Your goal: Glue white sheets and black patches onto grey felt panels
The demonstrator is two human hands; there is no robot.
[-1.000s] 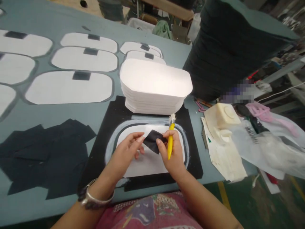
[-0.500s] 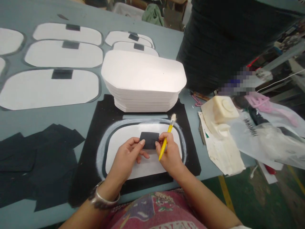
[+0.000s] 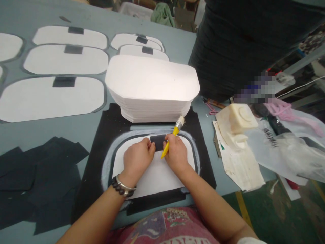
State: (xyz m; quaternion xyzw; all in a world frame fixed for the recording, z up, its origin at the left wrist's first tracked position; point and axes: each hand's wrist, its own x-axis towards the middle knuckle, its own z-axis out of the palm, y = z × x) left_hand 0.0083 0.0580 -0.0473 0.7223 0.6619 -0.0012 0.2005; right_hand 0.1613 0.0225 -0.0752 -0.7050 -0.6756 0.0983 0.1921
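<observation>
A small black rectangular patch (image 3: 157,142) lies at the upper edge of a white rounded panel (image 3: 149,173). My left hand (image 3: 138,156) is curled closed at the patch's left edge, thumb against it. In my right hand (image 3: 175,152) is a yellow-handled brush (image 3: 170,138), its pale bristles pointing up and away. The same hand's fingertips touch the right side of the patch. Around the panel runs a dark rim, framed by a black board (image 3: 92,176) with whitish smears. My fingers hide the patch's ends.
A tall stack of white panels (image 3: 152,79) stands just behind the board. More panels with black patches (image 3: 76,98) lie at the left and back. Black pieces (image 3: 56,176) are heaped at the left. A cream plastic container (image 3: 237,118) and plastic bags (image 3: 291,149) sit on the right.
The patch has gone from being held between both hands to lying against the panel's upper edge. My left hand has turned over and curled, and the brush has tilted with my right hand.
</observation>
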